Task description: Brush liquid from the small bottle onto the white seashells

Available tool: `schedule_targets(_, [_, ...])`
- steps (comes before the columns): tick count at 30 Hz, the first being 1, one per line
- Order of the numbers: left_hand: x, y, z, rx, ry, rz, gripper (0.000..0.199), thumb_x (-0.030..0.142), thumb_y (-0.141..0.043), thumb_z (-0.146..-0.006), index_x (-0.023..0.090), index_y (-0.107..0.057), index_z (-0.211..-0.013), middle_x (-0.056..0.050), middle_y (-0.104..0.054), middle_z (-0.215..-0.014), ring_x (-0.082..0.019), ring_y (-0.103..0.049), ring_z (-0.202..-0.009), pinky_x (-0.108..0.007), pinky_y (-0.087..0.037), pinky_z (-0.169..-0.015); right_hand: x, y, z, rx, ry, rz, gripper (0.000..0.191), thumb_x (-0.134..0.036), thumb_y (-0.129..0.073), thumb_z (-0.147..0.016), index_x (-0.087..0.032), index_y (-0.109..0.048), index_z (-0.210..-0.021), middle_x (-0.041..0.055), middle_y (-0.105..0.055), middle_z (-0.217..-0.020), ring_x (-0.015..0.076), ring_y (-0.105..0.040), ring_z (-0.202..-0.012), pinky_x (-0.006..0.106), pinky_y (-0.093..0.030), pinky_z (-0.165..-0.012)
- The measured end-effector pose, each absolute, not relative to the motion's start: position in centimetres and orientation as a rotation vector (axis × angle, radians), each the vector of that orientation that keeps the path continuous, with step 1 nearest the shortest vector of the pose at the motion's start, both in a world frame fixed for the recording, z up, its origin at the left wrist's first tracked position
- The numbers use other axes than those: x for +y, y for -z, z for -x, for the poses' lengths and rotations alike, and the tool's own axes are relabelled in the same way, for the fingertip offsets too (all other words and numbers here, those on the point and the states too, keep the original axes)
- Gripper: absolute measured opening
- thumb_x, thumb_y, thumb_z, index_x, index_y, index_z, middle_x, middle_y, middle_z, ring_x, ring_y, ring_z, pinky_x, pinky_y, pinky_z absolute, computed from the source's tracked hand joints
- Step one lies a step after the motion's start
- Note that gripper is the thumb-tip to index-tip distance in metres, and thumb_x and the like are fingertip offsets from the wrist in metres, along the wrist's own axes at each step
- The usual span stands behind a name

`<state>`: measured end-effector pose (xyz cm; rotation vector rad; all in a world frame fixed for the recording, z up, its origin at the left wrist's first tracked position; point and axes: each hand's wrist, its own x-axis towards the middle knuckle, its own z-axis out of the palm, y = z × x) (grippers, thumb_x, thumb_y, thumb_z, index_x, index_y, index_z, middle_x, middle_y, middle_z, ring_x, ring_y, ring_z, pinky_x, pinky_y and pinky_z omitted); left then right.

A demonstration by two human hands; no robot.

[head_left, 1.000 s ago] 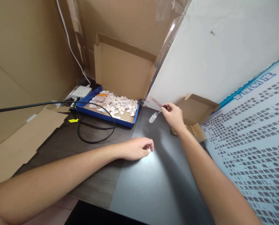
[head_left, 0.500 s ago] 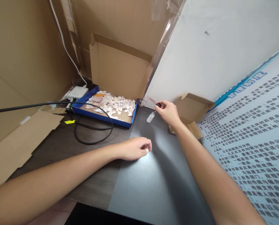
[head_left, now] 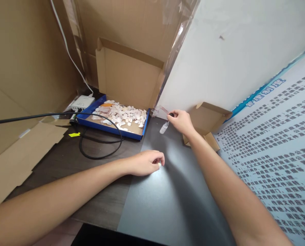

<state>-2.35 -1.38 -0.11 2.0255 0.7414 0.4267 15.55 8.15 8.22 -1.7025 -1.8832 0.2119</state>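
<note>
My left hand (head_left: 147,162) rests on the grey mat (head_left: 147,205), with fingers curled. A small white piece, perhaps a shell (head_left: 159,165), shows at its thumb and fingertips, mostly hidden. Farther back, my right hand (head_left: 182,121) is closed in a pinch on the black cap (head_left: 171,115) of a small clear bottle (head_left: 164,127). The bottle sits tilted just below the fingers, with pale lettering on it. I cannot tell whether cap and bottle are joined.
An open cardboard box with a blue rim (head_left: 108,129) holds many white shells (head_left: 124,114). A looped black cable (head_left: 101,158) crosses in front of it. A white charger (head_left: 83,102) stands to its left; a small open carton (head_left: 206,118) leans on the right wall.
The view has shifted slightly, moving the whole scene a little to the left. Both hands keep the same pose, and nothing has been let go or taken up.
</note>
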Motion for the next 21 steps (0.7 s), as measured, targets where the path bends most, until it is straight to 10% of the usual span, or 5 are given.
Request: schedule_targets(21, [-1.2, 0.2, 2.4, 0.717, -0.415, -2.006, 0.015, 0.019, -0.049, -0.081, 0.019, -0.062, -0.09, 0.001, -0.055, -0.078, -0.013, -0.05, -0.071, -0.024, -0.037, -0.064, 8.3, -7.3, -16.7, -1.704, -0.279, 1.804, 0.031, -0.038, -0.055, -0.076, -0.013, -0.075, -0.078, 0.0016, -0.063, -0.063, 0.0184, -0.056, -0.067, 0.027, -0.039, -0.063])
